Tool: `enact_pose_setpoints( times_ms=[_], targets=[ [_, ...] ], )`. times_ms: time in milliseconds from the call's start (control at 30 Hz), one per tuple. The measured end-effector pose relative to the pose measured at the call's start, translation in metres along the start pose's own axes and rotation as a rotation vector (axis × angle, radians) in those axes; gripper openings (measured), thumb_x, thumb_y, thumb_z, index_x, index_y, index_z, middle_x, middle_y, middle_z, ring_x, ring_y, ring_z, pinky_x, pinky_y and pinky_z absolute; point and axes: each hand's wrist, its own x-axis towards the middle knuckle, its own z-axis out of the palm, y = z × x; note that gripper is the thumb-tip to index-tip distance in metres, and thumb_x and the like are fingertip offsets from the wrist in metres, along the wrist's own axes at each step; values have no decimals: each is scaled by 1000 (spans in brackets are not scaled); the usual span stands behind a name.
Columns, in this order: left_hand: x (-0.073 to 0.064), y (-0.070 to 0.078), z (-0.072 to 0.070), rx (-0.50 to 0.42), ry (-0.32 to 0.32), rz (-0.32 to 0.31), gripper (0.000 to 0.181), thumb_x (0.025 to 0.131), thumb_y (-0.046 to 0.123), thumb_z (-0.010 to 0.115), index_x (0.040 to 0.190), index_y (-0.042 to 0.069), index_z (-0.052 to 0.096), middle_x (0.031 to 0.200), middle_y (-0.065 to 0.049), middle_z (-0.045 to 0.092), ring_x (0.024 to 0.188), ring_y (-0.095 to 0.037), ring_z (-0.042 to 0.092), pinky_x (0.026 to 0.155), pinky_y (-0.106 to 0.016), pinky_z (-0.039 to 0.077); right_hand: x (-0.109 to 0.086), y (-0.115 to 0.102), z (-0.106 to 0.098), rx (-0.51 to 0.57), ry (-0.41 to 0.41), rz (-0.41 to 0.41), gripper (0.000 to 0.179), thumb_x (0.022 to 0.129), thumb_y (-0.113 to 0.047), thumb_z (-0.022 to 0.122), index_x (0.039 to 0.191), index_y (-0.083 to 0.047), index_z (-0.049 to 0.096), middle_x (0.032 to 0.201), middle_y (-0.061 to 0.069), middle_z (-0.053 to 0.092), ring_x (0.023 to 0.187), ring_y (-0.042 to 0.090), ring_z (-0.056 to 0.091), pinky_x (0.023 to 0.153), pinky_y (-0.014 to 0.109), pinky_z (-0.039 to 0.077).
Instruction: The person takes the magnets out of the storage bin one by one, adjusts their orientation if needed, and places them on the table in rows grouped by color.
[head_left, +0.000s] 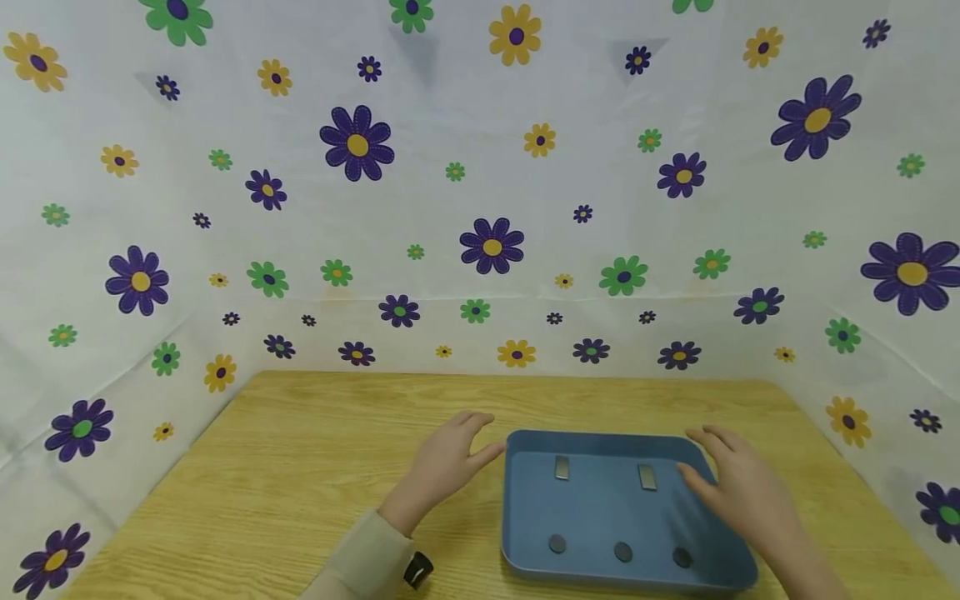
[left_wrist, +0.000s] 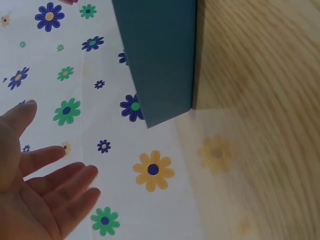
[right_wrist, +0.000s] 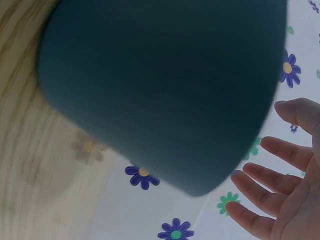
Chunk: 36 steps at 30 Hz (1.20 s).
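A blue tray (head_left: 600, 512) lies on the wooden table, right of the middle in the head view. Inside it are two small silvery rectangular plates, one at the back left (head_left: 562, 467) and one at the back right (head_left: 647, 477). Several dark round discs (head_left: 622, 551) form a row near its front wall. My left hand (head_left: 444, 467) hovers just left of the tray, fingers relaxed and holding nothing. Over the tray's right side is my right hand (head_left: 742, 487), also with nothing in it. Both wrist views show spread fingers beside the tray's outer wall (left_wrist: 165, 60).
The wooden table (head_left: 315, 467) extends to the left of the tray and behind it. White cloth walls (head_left: 420, 208) with printed flowers enclose the back and both sides. A black band-like piece (head_left: 418, 570) sits at my left wrist, by the sleeve.
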Motion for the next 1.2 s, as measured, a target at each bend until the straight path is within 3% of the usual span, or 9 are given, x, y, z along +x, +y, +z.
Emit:
enact_pose_setpoints(
  times_ms=[267,400,567,767,1200],
  targets=[
    [26,5,21,-168,-41,34,51,85,46,51,120,9,53,116,-5,52,101,-17,53,80,-31,45,3,17,-1,83,-109,79,46,75,-19,69,112,5,54,116,32,43,101,49,43,74,57,40],
    [38,7,29,-206,-68,44,49,84,41,56,118,6,54,114,-5,55,100,-15,54,79,-28,46,7,23,-1,110,-126,93,47,77,-20,67,114,6,53,118,33,40,101,50,42,73,58,39],
    [49,9,40,-193,-122,80,46,83,35,60,116,4,56,112,-6,56,97,-16,55,79,-27,45,9,30,0,116,-135,103,49,78,-24,65,115,6,52,118,33,40,102,51,41,75,59,38],
    [57,14,55,-138,-193,111,41,82,31,63,114,6,57,108,-4,58,95,-13,55,77,-23,44,7,37,4,122,-165,92,47,76,-18,68,112,7,53,114,32,44,99,49,44,73,57,39],
    [65,25,71,-14,-267,162,37,80,26,67,110,5,59,103,-3,59,91,-10,54,75,-20,44,3,49,13,156,-381,83,55,71,-16,73,113,10,51,110,35,44,98,50,44,73,54,40]
  ],
)
